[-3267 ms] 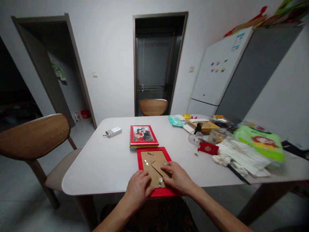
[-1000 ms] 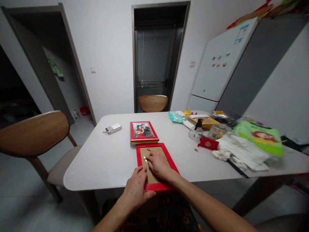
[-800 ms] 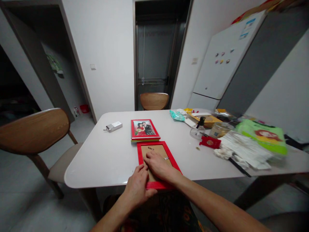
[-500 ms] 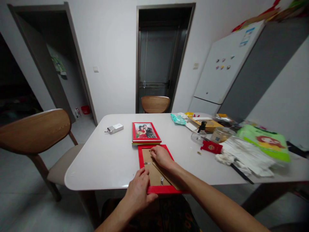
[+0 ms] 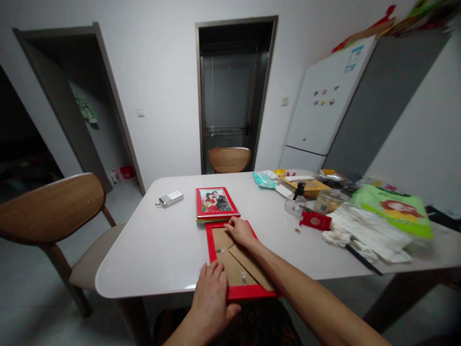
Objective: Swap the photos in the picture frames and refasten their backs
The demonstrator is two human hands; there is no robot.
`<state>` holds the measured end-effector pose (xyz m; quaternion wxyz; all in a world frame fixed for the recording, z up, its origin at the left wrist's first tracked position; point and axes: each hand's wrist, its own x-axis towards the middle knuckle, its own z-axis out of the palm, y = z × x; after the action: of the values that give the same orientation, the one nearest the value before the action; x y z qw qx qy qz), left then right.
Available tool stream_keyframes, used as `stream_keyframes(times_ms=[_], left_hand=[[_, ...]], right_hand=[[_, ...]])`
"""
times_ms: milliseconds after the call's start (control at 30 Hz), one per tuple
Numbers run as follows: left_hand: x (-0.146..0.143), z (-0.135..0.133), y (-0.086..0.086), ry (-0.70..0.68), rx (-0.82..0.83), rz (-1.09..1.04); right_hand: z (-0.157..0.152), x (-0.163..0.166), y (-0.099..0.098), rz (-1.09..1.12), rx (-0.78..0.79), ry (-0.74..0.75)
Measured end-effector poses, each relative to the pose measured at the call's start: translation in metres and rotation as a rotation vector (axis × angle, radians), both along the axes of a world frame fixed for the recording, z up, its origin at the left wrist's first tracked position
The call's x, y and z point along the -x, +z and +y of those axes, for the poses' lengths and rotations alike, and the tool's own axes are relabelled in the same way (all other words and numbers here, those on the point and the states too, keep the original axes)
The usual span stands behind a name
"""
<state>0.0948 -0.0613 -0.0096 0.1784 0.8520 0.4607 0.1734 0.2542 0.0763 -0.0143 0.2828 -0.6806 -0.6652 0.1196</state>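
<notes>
A red picture frame (image 5: pixel 247 291) lies face down at the table's near edge, its brown backing board (image 5: pixel 225 238) and small metal hangers facing up. My left hand (image 5: pixel 212 294) grips its lower left corner, fingers on the left side and thumb by the near side. At the far end of the backing, my right hand (image 5: pixel 240 231) is closed, fingertips pressed near the frame's inner edge; what they pinch is too small to make out. My right forearm covers part of the right side. Just beyond lies a stack of red frames with a couple's photo (image 5: pixel 216 200) on top.
On the white table (image 5: pixel 151 254), a small silver-white box (image 5: pixel 170 199) lies at left. At right are a red card packet (image 5: pixel 315 220), a glass jar (image 5: pixel 329 201), white tissues (image 5: pixel 370 230) and a green tissue pack (image 5: pixel 396 206). Wooden chairs stand left and beyond.
My right fingers have shifted slightly along the far end of the backing. My left hand stays at the lower left corner. The whole view has tilted a little upward.
</notes>
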Motion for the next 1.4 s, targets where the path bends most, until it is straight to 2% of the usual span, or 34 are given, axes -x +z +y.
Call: stream_keyframes(times_ms=[100, 167, 267, 333, 400, 467, 500, 633, 800, 967, 1067, 1167, 1267, 1400], left_hand=[[-0.015, 0.001, -0.001, -0.066, -0.016, 0.073], [-0.023, 0.001, 0.001, -0.084, -0.007, 0.076], [-0.029, -0.003, 0.007, -0.087, -0.033, -0.003], [-0.032, -0.007, 0.012, -0.092, -0.070, -0.117], [-0.036, -0.013, 0.016, -0.094, -0.098, -0.270], [-0.043, -0.020, 0.017, -0.100, -0.100, -0.421], [-0.048, -0.023, 0.017, -0.109, -0.087, -0.484], [-0.072, -0.032, 0.019, -0.164, 0.034, -0.623], [-0.098, -0.032, 0.025, -0.151, 0.172, -0.823], [-0.098, -0.027, 0.036, -0.292, 0.569, -1.188], [-0.090, -0.019, 0.043, -0.323, 0.774, -1.292], [-0.087, -0.010, 0.045, -0.242, 0.919, -1.228], [-0.093, 0.001, 0.038, -0.196, 0.980, -1.149], [-0.109, 0.022, 0.021, -0.106, 0.963, -1.020]], right_hand=[[-0.016, -0.021, 0.007, 0.080, -0.047, 0.051], [-0.033, -0.044, 0.010, 0.209, -0.085, 0.050], [-0.073, -0.078, 0.012, 0.629, -0.095, -0.098], [-0.105, -0.087, 0.014, 0.940, -0.036, -0.150], [-0.134, -0.082, 0.021, 1.164, 0.055, -0.039], [-0.156, -0.070, 0.032, 1.262, 0.095, 0.110], [-0.164, -0.063, 0.038, 1.271, 0.065, 0.148], [-0.178, -0.045, 0.054, 1.105, -0.199, 0.177], [-0.181, -0.041, 0.045, 0.582, -0.423, 0.002], [-0.184, -0.052, 0.039, 0.248, -0.518, 0.066], [-0.184, -0.061, 0.031, 0.100, -0.549, 0.140], [-0.182, -0.070, 0.016, -0.085, -0.522, 0.212], [-0.177, -0.084, 0.000, -0.217, -0.450, 0.218], [-0.160, -0.107, -0.014, -0.322, -0.335, 0.201]])
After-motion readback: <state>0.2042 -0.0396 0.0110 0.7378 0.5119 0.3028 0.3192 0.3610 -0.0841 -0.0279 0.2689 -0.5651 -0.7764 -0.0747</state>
